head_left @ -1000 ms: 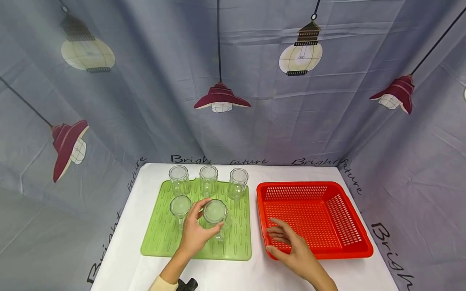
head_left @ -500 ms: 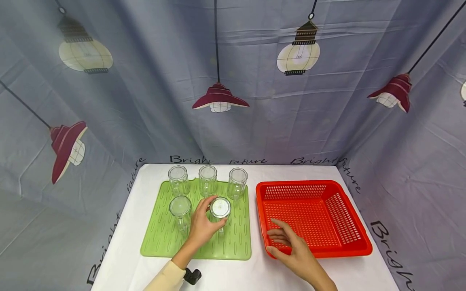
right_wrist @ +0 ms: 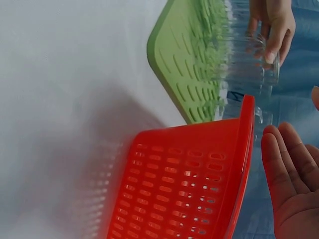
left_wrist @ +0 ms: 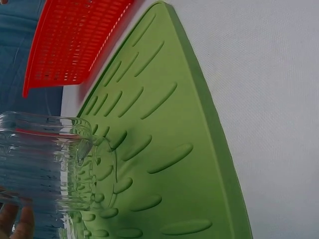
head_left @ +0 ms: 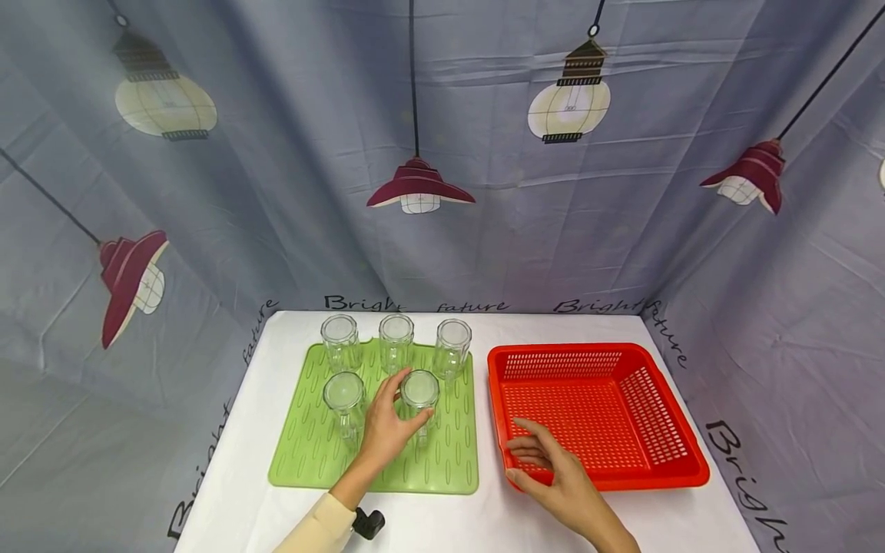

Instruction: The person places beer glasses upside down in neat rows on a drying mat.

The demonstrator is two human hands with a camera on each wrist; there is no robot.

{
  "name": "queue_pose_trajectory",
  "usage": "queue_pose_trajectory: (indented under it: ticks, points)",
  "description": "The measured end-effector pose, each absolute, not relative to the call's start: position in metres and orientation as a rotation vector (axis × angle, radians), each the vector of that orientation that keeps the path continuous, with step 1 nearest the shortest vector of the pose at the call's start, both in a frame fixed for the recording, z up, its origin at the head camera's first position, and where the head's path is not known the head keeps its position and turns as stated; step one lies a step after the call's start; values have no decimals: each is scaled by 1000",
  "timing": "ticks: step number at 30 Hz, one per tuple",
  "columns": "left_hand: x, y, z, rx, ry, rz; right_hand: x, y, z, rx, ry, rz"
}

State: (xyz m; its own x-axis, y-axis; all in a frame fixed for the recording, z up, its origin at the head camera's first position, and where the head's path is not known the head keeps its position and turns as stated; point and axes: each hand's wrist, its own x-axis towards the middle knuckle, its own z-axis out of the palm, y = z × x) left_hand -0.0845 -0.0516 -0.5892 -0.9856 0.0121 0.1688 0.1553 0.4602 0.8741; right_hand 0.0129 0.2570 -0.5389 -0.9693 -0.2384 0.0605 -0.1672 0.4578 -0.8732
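Observation:
My left hand (head_left: 389, 421) grips a clear glass mug (head_left: 420, 390) near its top, thumb on one side and fingers on the other. The mug stands at the front middle of the green ribbed mat (head_left: 304, 453), its handle towards me. In the left wrist view, the held mug (left_wrist: 40, 164) shows close over the mat, with fingertips (left_wrist: 24, 224) at its side. To its left is another glass mug (head_left: 343, 393). My right hand (head_left: 563, 476) hangs over the front left corner of the red basket (head_left: 501, 430), holding nothing, fingers relaxed and thumb apart.
Along the mat's back edge stand three more glass mugs, a left one (head_left: 340, 342), a middle one (head_left: 396, 342) and a right one (head_left: 452, 347). The perforated basket sits right of the mat on the white table (head_left: 415, 526). A grey curtain (head_left: 484, 253) encloses the back and sides.
My left hand has moved slightly right and away from me with the mug, which now stands nearer the back right mug. The right hand has stayed in place over the basket's corner.

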Motion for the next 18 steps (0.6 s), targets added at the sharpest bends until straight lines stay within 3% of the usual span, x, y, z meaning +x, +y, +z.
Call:
queue_pose_trajectory:
  ticks: [18]
  points:
    - [-64, -58, -577, -113, -2467, -1646, 11, 258, -539, -379, 2608, -1583]
